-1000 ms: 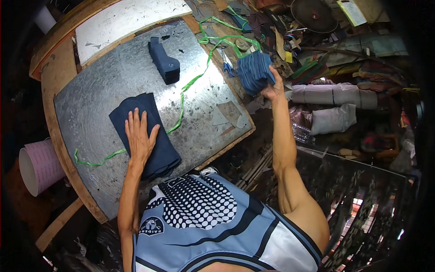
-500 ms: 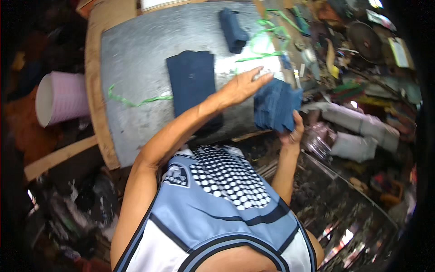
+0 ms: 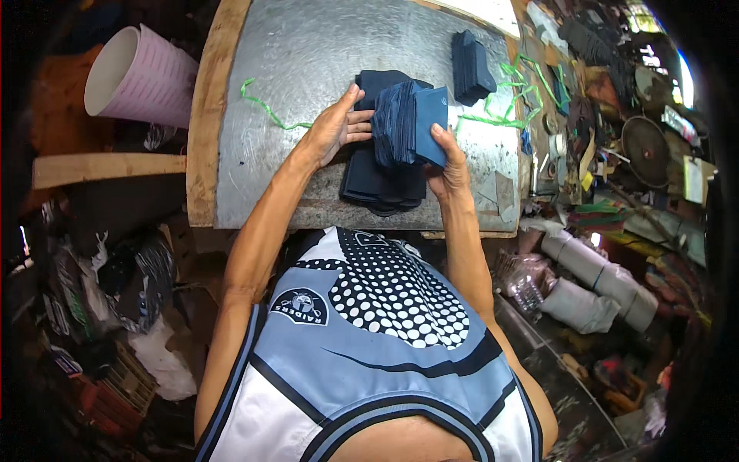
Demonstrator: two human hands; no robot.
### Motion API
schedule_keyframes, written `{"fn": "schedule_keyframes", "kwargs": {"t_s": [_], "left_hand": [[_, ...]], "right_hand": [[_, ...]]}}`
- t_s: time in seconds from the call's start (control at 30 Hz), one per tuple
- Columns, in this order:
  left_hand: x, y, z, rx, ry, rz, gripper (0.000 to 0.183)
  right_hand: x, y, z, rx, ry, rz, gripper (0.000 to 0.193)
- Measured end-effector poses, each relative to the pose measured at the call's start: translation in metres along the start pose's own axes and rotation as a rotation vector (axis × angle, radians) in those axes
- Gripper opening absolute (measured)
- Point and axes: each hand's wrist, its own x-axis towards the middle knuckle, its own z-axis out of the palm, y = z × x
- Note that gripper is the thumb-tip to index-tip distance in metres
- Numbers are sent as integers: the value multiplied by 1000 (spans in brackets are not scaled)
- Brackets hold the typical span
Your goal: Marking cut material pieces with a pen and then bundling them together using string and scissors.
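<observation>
My right hand (image 3: 449,163) grips a thick stack of blue cut fabric pieces (image 3: 396,123), thumb on the front piece, fingers partly hidden behind it. The pieces stand on edge, and the right-hand one leans slightly apart with its flat face showing. At the stack's left side, my left hand (image 3: 337,129) has its fingers stretched out, the tips at or close to the edges. Below the stack, a pile of dark navy pieces (image 3: 377,189) lies flat on the metal-topped table (image 3: 289,58), partly covered by what I hold.
Another bundle of dark blue pieces (image 3: 473,68) stands at the table's far right, beside tangled green string (image 3: 514,96). More green string (image 3: 265,108) trails on the left. A pale pink roll (image 3: 146,77) is beyond the table's wooden left edge (image 3: 206,131). Wrapped rolls (image 3: 600,277) crowd the right.
The held stack has come from the table's right edge to above the navy pile. My left hand has moved from over its top to its left side. The view has shifted too.
</observation>
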Motion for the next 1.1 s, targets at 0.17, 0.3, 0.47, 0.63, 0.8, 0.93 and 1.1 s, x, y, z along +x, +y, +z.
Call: {"fn": "schedule_keyframes", "kwargs": {"t_s": [0.17, 0.3, 0.47, 0.63, 0.8, 0.93, 1.1], "left_hand": [[-3, -25, -2, 46, 70, 47, 95], [-4, -31, 3, 121, 63, 81, 91], [0, -30, 15, 270, 116, 87, 93], [6, -14, 38, 565, 226, 98, 106], [-3, 10, 47, 626, 198, -49, 99], [-6, 15, 58, 702, 232, -73, 98], [-12, 20, 63, 643, 280, -107, 90]], "right_hand": [[11, 4, -8, -81, 43, -2, 58], [16, 0, -22, -165, 73, -32, 61], [21, 2, -20, -232, 115, 13, 84], [14, -17, -18, -526, 139, 82, 99], [19, -25, -44, -856, -4, 21, 107], [22, -18, -77, -308, 20, 23, 88], [5, 17, -73, -350, -53, -30, 66]]}}
